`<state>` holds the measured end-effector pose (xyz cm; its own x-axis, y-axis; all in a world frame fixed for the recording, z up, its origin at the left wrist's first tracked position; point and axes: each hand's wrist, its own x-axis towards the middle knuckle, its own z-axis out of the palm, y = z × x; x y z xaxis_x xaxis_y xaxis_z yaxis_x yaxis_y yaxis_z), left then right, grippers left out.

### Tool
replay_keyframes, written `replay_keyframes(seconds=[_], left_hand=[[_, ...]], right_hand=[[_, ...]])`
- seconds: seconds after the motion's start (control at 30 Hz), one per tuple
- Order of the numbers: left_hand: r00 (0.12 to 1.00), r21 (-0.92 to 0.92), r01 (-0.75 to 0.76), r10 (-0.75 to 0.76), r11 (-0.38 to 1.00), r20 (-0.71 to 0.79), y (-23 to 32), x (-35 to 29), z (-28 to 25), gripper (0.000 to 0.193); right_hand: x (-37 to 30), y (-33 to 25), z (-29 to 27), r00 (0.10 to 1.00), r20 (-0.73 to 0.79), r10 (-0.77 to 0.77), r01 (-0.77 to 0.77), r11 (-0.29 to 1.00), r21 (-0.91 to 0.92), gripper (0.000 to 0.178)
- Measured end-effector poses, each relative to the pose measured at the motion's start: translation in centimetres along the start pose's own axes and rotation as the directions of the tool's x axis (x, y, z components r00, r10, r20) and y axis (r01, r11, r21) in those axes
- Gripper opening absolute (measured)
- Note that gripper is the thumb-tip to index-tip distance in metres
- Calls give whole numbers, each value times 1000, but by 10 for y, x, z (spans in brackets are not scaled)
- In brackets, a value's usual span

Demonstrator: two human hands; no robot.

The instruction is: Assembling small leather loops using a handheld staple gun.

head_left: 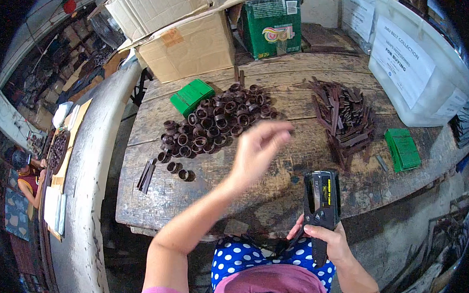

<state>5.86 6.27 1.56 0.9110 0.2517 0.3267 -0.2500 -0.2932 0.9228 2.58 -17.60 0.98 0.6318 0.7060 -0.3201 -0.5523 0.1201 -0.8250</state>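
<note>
My left hand [256, 150] is over the middle of the table, slightly blurred. Its fingers stretch to the right, with nothing visible in them. Left of it lies a heap of small dark brown loops [214, 119], rolled from strips. My right hand [328, 237] grips a black plier stapler [323, 199] upright at the table's front edge, fingers around its handles. Beyond the stapler lies a pile of flat dark brown strips [342, 115]. A few more strips [146, 175] lie at the table's left edge.
Small green boxes lie by the loops [192, 97] and right of the strips [402, 150]. Cardboard boxes [187, 43] and a green carton [271, 29] stand at the back; a translucent bin [414, 65] is at the back right. Another person [28, 181] sits far left.
</note>
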Motion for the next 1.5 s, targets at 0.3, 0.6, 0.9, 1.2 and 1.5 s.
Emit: replay_keyframes(seconds=[0.3, 0.6, 0.9, 1.2, 1.5], left_hand=[[964, 830, -146, 267, 539, -5, -98, 124, -74, 14], [701, 413, -706, 488, 575, 519, -43, 101, 32, 23], [601, 303, -768, 470, 564, 647, -62, 76, 77, 13], [862, 367, -449, 287, 815, 417, -37, 12, 56, 8], [864, -429, 477, -322, 767, 386, 6, -60, 49, 11]], right_hand=[[-28, 8, -26, 997, -79, -10, 13, 999, 38, 23], [-38, -1, -48, 971, -213, -104, 118, 992, 54, 26], [-40, -3, -45, 957, -253, -140, 160, 985, 62, 26], [-34, -8, -46, 931, -305, -200, 206, 978, -12, 25], [8, -25, -33, 813, -251, -525, 473, 848, -240, 22]])
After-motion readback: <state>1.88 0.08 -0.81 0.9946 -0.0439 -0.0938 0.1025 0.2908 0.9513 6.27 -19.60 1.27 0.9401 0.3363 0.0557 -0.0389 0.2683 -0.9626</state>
